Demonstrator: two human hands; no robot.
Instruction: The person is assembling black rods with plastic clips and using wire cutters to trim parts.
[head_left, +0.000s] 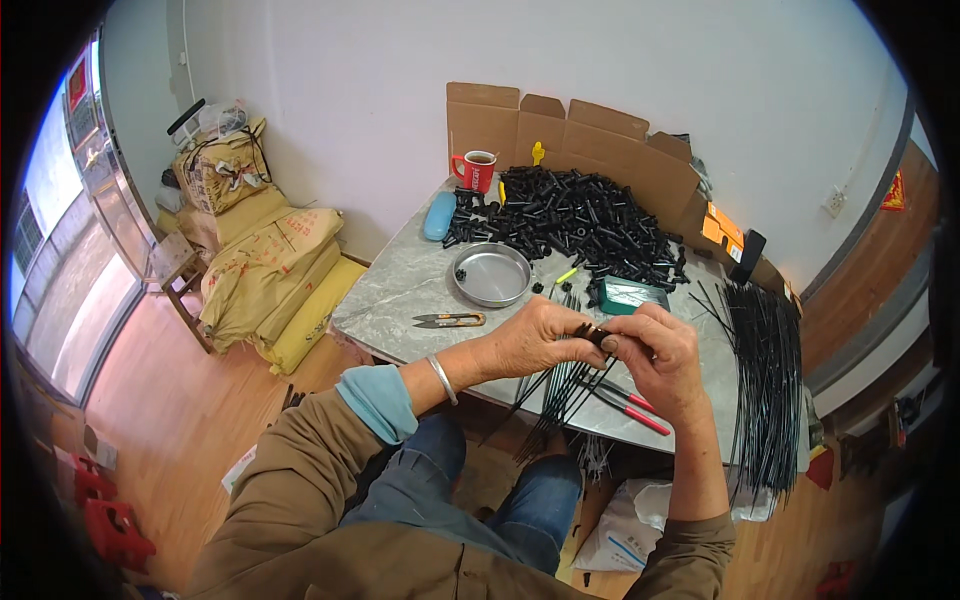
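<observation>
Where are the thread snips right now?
In the head view the thread snips lie flat on the grey table, left of the left hand and just below the round metal pan, touched by neither hand.

Even, soft daylight; brightest source is the glazed door (75, 230) at the left edge, which is blown out to white and throws a sheen across the wooden floor (170, 400) beside it. The marble table (400, 290) is evenly lit with only faint shadows, a mild glare on the round metal dish (491, 273). Strong fisheye distortion: black vignette at all four corners, wall and door lines bowing toward the rim, centre sharp, detail softening at the edges.
</observation>
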